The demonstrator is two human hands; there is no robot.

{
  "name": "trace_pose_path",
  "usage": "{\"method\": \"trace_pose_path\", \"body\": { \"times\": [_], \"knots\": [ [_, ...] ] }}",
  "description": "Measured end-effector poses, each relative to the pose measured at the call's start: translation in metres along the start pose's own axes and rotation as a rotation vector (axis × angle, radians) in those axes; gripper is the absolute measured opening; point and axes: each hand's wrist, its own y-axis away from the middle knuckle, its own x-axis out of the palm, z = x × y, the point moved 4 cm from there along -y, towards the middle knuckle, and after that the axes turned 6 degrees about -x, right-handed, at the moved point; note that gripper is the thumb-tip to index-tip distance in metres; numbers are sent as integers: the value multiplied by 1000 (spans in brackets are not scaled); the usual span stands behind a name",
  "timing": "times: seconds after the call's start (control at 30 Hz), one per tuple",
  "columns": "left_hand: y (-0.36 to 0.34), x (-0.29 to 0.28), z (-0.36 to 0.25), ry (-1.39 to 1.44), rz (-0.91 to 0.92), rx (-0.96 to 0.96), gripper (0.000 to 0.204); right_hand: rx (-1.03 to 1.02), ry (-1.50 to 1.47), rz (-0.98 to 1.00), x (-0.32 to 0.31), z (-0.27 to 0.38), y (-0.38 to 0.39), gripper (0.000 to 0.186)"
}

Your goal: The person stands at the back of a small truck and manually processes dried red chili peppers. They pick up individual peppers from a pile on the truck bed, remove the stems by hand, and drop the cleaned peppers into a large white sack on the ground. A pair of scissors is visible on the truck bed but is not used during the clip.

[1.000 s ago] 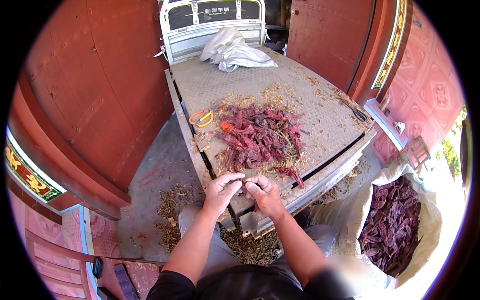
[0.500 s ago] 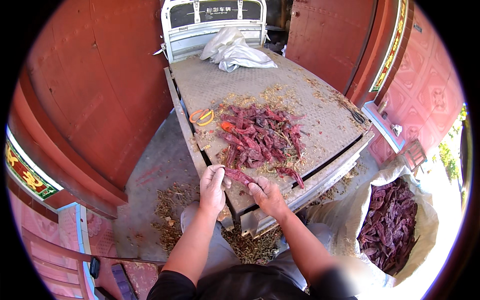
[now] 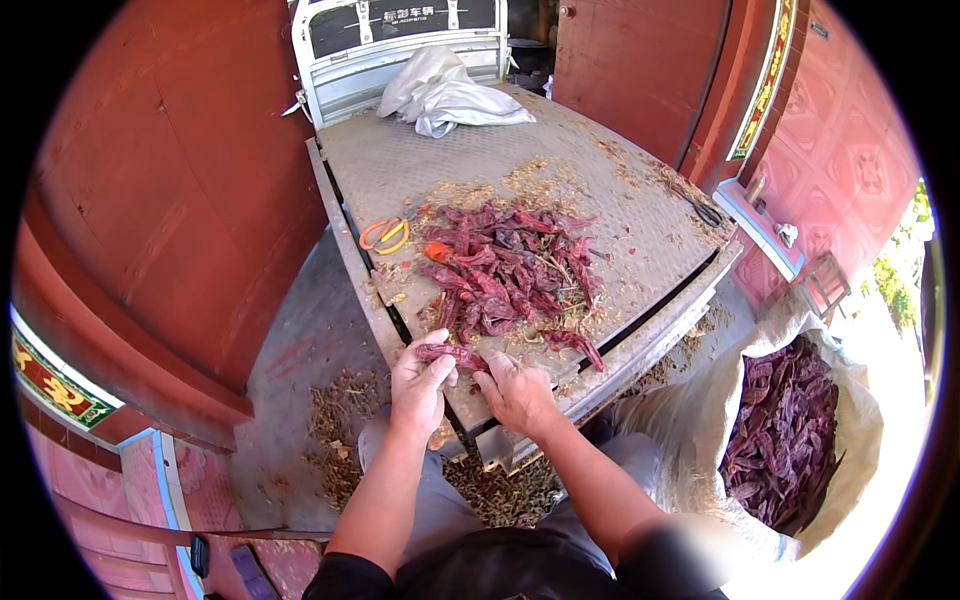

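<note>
A wrinkled dark-red dried chili pepper (image 3: 452, 355) lies crosswise between my hands, over the near edge of the cart bed. My left hand (image 3: 416, 392) is closed on its left part, with the thumb pressed along it. At the other end, my right hand (image 3: 520, 396) has its bent fingers closed on the pepper's tip, which is partly hidden. Just beyond is a heap of dried chili peppers (image 3: 505, 265), with one brighter orange-red one at its left side. A single dried pepper (image 3: 575, 346) lies apart, to the right of my hands.
Orange-handled scissors (image 3: 385, 236) lie left of the heap on the metal cart bed (image 3: 350, 170). Dark-handled scissors (image 3: 706, 212) rest at its right edge. A white sack (image 3: 450, 95) is at the back. An open sack (image 3: 690, 410) of dried peppers stands at right; stem scraps (image 3: 345, 420) litter the floor.
The pepper has shifted slightly left and turned in my fingers, so more of it now lies over my left hand. My right hand has moved a little left along it.
</note>
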Motion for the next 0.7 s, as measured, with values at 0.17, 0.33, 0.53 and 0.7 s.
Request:
{"method": "trace_pose_path", "body": {
  "times": [0.17, 0.33, 0.53, 0.7],
  "knots": [
    [-2, -2, 5, -67, 22, -2, 25, -25, 72, 55, 8, -4, 0, 25],
    [-3, 2, 1, -40, 29, 23, 14, -69, 18, -29, 7, -6, 2, 29],
    [-5, -4, -3, 72, -117, 28, 14, -54, -20, -48, 3, -6, 5, 29],
    [-6, -5, -4, 79, -125, 22, 14, -69, -36, -41, 6, -8, 5, 27]
  ]
}}
